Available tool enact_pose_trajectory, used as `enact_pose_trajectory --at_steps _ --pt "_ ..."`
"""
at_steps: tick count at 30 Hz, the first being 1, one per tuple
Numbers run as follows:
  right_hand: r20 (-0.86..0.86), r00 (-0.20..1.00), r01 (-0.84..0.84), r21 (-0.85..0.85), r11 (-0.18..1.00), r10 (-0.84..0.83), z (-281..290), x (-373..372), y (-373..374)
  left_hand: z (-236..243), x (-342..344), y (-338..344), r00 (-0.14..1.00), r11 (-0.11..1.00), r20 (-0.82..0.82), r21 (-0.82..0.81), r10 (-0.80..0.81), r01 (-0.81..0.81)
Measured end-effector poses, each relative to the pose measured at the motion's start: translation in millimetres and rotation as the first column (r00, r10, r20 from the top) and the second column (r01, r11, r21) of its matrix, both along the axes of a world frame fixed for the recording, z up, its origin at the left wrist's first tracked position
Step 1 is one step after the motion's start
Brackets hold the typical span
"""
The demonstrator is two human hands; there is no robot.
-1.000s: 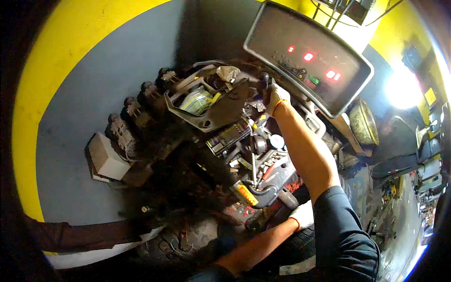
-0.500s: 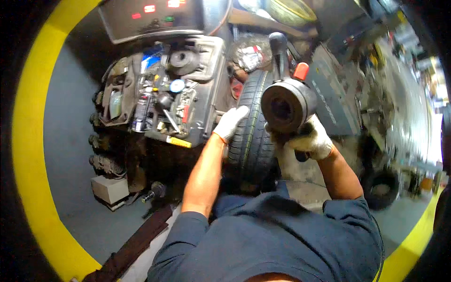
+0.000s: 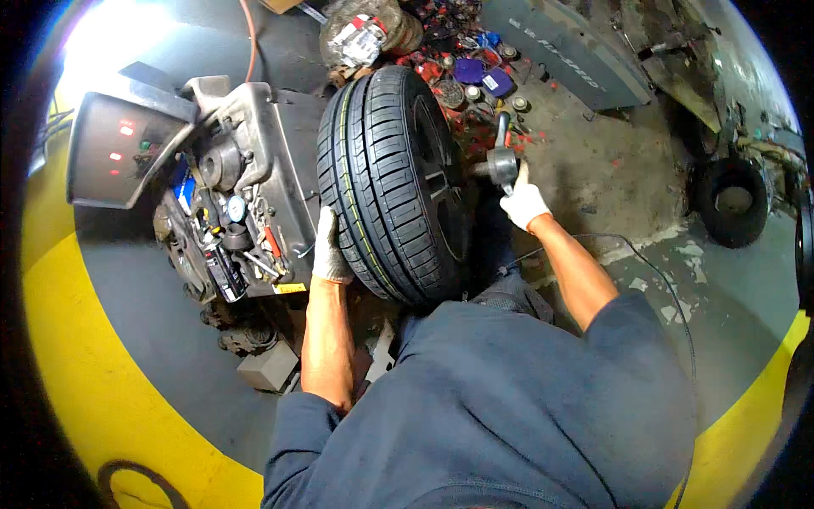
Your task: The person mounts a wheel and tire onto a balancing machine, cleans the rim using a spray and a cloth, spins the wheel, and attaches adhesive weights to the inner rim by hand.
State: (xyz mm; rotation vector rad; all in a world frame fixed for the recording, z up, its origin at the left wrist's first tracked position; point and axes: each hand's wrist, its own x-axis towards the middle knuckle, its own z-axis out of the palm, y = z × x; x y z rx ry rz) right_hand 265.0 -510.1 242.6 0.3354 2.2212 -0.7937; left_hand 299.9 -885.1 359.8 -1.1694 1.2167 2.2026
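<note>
The left hand [image 3: 331,250], in a white glove, is resting along the outer side of a black car tyre [image 3: 377,187] — its grip is lying spread and fairly straight against the rubber. The tyre is standing on edge in front of the person's torso, between the two hands, and is enclosing a dark spoked wheel rim [image 3: 437,182]. On the rim's side, the right hand [image 3: 524,204], also gloved, is holding a dark round clamping nut [image 3: 503,161] with a projecting handle, its grip pinching the nut's near edge. Leftward, a grey wheel balancer [image 3: 292,161] is carrying a spray can [image 3: 223,273] and a round dial gauge [image 3: 236,208] among loose tools — its display panel [image 3: 127,153] is glowing red.
</note>
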Motion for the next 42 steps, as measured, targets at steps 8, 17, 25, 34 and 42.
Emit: enact_pose_trajectory --at_steps 8,17,25,34,42 --pt "-0.013 0.998 -0.059 0.051 0.997 0.060 -29 1 -11 0 -8 7 0.997 0.994 -0.064 0.094 -0.050 0.056" --pt "-0.076 0.997 0.008 0.176 0.984 0.005 -30 2 -49 7 -1 3 0.997 0.995 -0.053 -0.083 -0.057 0.052" --pt "-0.188 0.975 -0.105 0.069 0.992 0.116 -53 8 -88 -7 -6 1 0.991 0.989 -0.086 -0.115 -0.107 0.096" --pt "-0.072 0.948 -0.312 0.000 0.950 0.311 -9 -46 -91 -10 -21 6 0.990 0.993 -0.081 -0.048 -0.113 0.109" --pt "-0.693 0.527 -0.700 -0.027 0.714 0.491 -95 -153 -59 5 -19 8 0.981 0.940 -0.076 -0.308 -0.178 0.147"
